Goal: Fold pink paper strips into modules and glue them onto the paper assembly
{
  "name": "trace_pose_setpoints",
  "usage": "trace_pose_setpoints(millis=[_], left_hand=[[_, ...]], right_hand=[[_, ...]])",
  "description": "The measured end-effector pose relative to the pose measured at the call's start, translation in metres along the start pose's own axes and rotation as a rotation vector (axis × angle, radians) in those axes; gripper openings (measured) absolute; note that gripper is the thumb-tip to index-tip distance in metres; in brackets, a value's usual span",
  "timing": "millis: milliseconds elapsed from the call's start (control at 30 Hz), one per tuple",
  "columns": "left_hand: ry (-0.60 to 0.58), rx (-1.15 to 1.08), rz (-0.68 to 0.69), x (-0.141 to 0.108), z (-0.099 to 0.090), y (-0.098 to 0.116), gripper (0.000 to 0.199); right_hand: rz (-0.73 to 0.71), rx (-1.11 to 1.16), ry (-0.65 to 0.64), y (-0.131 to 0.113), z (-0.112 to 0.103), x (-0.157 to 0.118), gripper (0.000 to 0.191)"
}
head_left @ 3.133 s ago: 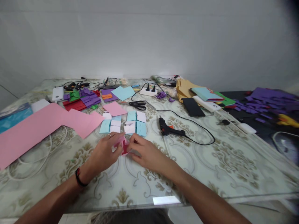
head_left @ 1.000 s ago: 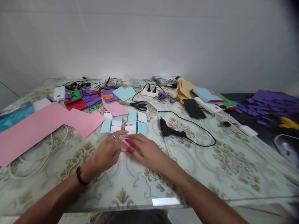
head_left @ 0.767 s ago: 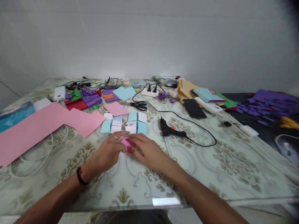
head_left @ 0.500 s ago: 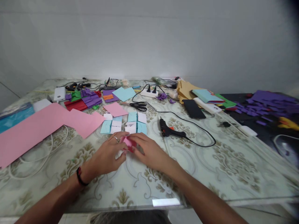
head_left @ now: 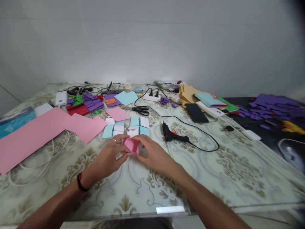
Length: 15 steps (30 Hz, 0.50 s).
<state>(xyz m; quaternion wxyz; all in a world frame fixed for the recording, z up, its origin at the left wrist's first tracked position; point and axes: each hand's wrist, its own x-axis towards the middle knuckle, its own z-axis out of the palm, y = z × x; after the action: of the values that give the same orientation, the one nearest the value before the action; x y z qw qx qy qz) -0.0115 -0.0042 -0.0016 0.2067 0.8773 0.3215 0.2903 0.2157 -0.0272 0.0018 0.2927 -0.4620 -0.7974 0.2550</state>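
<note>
We record one view, taken from head height above the near edge of the patterned table (head_left: 214, 171). It faces forward and tilts down across the tabletop to the wall (head_left: 152, 47) (which fills roughly the upper third). We note the left hand (head_left: 108, 158) and right hand (head_left: 156, 156) at close range, below mid-frame, both forearms (head_left: 207, 197) entering from the bottom edge.
</note>
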Motion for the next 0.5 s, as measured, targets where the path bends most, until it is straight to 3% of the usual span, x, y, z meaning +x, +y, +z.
trace_pose_setpoints(millis=[200, 500], left_hand=[[0.059, -0.049, -0.020, 0.0022, -0.0026, 0.0005, 0.014], [0.103, -0.079, -0.030, 0.0022, -0.0022, -0.0002, 0.018]], right_hand=[[0.067, 0.083, 0.047, 0.0036, -0.0014, -0.0014, 0.064], [0.113, 0.139, 0.029, 0.0029, -0.0027, -0.0010, 0.066]])
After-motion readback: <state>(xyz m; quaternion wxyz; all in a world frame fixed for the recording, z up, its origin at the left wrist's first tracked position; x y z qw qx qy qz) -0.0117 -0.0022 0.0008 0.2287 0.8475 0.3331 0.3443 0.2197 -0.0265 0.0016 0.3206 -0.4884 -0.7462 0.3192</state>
